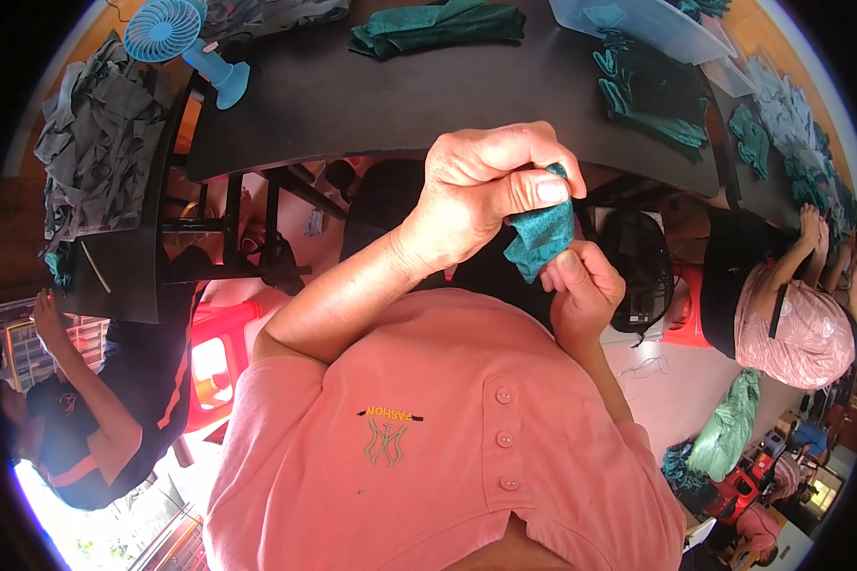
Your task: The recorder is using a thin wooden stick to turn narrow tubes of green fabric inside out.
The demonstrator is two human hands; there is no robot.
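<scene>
In front of my chest, over the near edge of the black table [352, 109], I hold a small piece of dark teal velvety cloth [546, 238] in the air. My left hand [471, 190] is closed, its thumb pressing the cloth's upper end against the bent fingers. Lower down and to the right, my right hand [588, 293] pinches the bottom edge of the same piece between thumb and fingers. The cloth is bunched and creased between the two hands. Part of it is hidden behind my left fingers.
Folded teal cloth [438, 29] lies at the table's far side, with a teal stack [652, 100] and clear plastic bin [628, 21] at right. A blue fan [224, 81] stands far left near grey cloth pieces [95, 143]. Co-workers sit on both sides; a black backpack [638, 271] hangs nearby.
</scene>
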